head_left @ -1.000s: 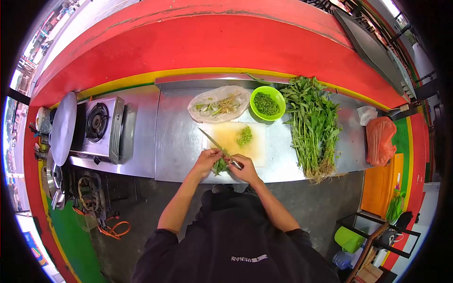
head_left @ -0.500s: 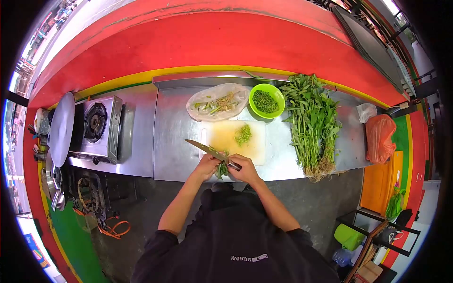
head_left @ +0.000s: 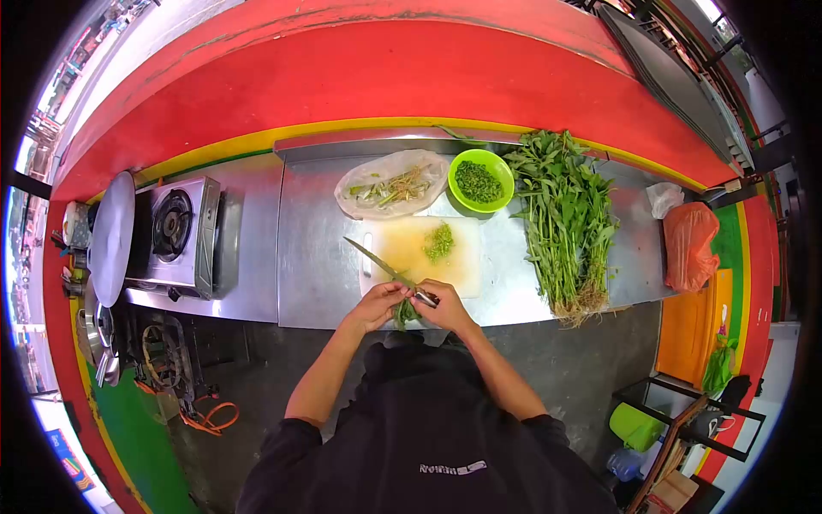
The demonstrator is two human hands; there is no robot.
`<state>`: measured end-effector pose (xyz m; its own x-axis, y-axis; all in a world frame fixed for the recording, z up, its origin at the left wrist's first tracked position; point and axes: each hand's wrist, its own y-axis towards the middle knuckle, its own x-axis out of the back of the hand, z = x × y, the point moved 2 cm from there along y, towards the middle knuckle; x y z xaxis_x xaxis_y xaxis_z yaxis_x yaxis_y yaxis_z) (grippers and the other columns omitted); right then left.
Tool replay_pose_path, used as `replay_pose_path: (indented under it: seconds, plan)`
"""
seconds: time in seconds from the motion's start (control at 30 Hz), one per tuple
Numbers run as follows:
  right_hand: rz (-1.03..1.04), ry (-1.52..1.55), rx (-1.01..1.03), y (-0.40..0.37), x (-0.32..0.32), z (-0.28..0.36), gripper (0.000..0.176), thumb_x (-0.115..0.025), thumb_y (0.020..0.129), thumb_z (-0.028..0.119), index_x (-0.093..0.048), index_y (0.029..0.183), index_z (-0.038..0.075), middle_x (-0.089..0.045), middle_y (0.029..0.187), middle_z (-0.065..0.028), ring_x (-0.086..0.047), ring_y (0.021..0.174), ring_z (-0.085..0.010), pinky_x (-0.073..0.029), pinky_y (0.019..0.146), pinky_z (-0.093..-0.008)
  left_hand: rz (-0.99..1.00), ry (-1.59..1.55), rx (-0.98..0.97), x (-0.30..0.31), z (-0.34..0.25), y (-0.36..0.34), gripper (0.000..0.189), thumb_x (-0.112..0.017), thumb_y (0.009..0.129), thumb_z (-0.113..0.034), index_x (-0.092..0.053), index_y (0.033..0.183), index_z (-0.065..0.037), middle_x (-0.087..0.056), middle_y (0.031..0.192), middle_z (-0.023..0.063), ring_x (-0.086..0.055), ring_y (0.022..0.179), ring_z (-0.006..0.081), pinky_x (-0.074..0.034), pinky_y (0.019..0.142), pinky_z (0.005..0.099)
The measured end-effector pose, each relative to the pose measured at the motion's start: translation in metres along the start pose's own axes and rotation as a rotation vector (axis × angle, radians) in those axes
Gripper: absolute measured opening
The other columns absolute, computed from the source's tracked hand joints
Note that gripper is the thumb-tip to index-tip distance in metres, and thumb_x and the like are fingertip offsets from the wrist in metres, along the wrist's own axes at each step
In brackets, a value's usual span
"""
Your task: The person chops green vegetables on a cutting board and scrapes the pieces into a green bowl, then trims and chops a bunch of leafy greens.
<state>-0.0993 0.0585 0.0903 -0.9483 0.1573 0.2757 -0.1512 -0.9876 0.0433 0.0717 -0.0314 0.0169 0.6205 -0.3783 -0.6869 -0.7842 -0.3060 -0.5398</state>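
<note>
At the near edge of the counter, my right hand (head_left: 441,304) grips the dark handle of a knife (head_left: 379,260), whose blade points up and left over the cutting board. My left hand (head_left: 378,305) is closed on some green leaves (head_left: 404,315), which hang down between the two hands. The white cutting board (head_left: 467,278) has yellow staining and bears a small heap of chopped greens (head_left: 439,242). Behind it lie a clear plastic bag (head_left: 353,202) with stems and roots, and a lime-green bowl (head_left: 458,202) of finely chopped greens (head_left: 478,182).
A large bunch of leafy stems (head_left: 561,231) with roots lies on the steel counter (head_left: 321,291) at right. Beyond it sits an orange plastic bag (head_left: 690,247). A gas stove (head_left: 175,224) stands at left. A red wall (head_left: 385,77) rises behind the counter.
The knife has turned, its tip moving slightly right and upward, and its blade now looks narrower. My left hand has shifted slightly, and the leaves lie lower between the hands.
</note>
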Motion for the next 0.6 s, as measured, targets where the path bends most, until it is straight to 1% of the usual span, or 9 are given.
replay_pose_path:
  seconds: [0.07,0.13,0.17,0.23,0.27,0.33,0.4,0.47,0.6]
  plan:
    - [0.009,0.023,-0.028,-0.002,0.000,0.000,0.020,-0.074,0.087,0.013,-0.071,0.102,0.001,-0.065,0.083,-0.0104,-0.058,0.065,-0.0203,-0.047,0.062,-0.0331,0.026,0.053,-0.099,-0.003,0.002,-0.002,0.022,-0.059,0.104,-0.010,-0.063,0.123,-0.001,-0.068,0.116,0.0057,-0.063,0.109,0.0144,-0.051,0.099,0.0291]
    - [0.018,0.038,-0.160,-0.004,0.000,0.002,0.013,-0.073,0.092,0.012,-0.072,0.100,0.002,-0.066,0.081,-0.0035,-0.054,0.067,-0.0097,-0.043,0.061,-0.0260,-0.002,0.066,-0.121,-0.009,0.004,-0.004,0.022,-0.059,0.104,-0.011,-0.064,0.122,-0.001,-0.068,0.116,0.0050,-0.063,0.108,0.0134,-0.051,0.098,0.0284]
    - [0.019,0.039,-0.159,-0.004,-0.002,0.001,0.013,-0.073,0.092,0.012,-0.072,0.100,0.002,-0.066,0.081,-0.0035,-0.054,0.067,-0.0097,-0.043,0.061,-0.0260,-0.029,0.079,-0.144,-0.012,0.005,-0.005,0.022,-0.060,0.104,-0.012,-0.065,0.122,-0.001,-0.068,0.116,0.0043,-0.062,0.107,0.0124,-0.050,0.097,0.0277]
    - [0.010,0.216,-0.210,-0.005,-0.007,-0.004,0.014,-0.072,0.094,0.014,-0.072,0.101,0.002,-0.063,0.082,-0.0007,-0.051,0.070,-0.0077,-0.042,0.064,-0.0246,-0.025,0.081,-0.156,-0.016,0.006,-0.007,0.022,-0.059,0.104,-0.012,-0.064,0.122,-0.001,-0.068,0.116,0.0037,-0.062,0.106,0.0118,-0.050,0.097,0.0277]
    - [0.010,0.216,-0.209,-0.007,-0.008,-0.006,0.014,-0.072,0.094,0.014,-0.072,0.101,0.002,-0.063,0.082,-0.0007,-0.051,0.070,-0.0077,-0.042,0.064,-0.0246,-0.021,0.084,-0.168,-0.017,0.006,-0.008,0.022,-0.059,0.104,-0.013,-0.064,0.123,-0.001,-0.068,0.116,0.0032,-0.062,0.106,0.0111,-0.049,0.097,0.0276]
    - [-0.023,0.269,-0.174,-0.008,-0.011,0.000,0.018,-0.072,0.095,0.017,-0.073,0.103,0.001,-0.067,0.090,-0.0044,-0.060,0.080,-0.0118,-0.047,0.072,-0.0272,-0.024,0.116,-0.176,-0.011,0.009,-0.005,0.022,-0.058,0.105,-0.013,-0.064,0.123,-0.001,-0.068,0.116,0.0033,-0.062,0.106,0.0111,-0.049,0.096,0.0275]
    - [-0.048,0.267,-0.182,-0.008,-0.015,0.001,0.017,-0.072,0.095,0.016,-0.073,0.103,0.001,-0.067,0.093,-0.0052,-0.061,0.085,-0.0123,-0.047,0.076,-0.0268,-0.028,0.149,-0.182,-0.001,0.016,0.000,0.022,-0.058,0.105,-0.014,-0.063,0.123,-0.001,-0.068,0.117,0.0034,-0.062,0.106,0.0112,-0.049,0.096,0.0275]
    - [-0.068,0.277,-0.254,-0.010,-0.022,-0.010,0.016,-0.073,0.094,0.013,-0.073,0.103,0.000,-0.065,0.098,-0.0071,-0.062,0.094,-0.0144,-0.048,0.084,-0.0269,0.053,0.147,-0.281,0.009,0.023,0.006,0.022,-0.056,0.106,-0.015,-0.063,0.122,-0.001,-0.068,0.117,0.0046,-0.063,0.106,0.0118,-0.049,0.096,0.0273]
    - [-0.126,0.305,-0.169,-0.010,-0.029,-0.010,0.018,-0.074,0.094,0.014,-0.073,0.105,0.000,-0.063,0.103,-0.0083,-0.063,0.094,-0.0157,-0.049,0.085,-0.0273,-0.035,0.054,-0.344,0.001,0.030,0.003,0.024,-0.055,0.107,-0.019,-0.063,0.119,0.001,-0.068,0.115,0.0066,-0.064,0.105,0.0137,-0.051,0.094,0.0288]
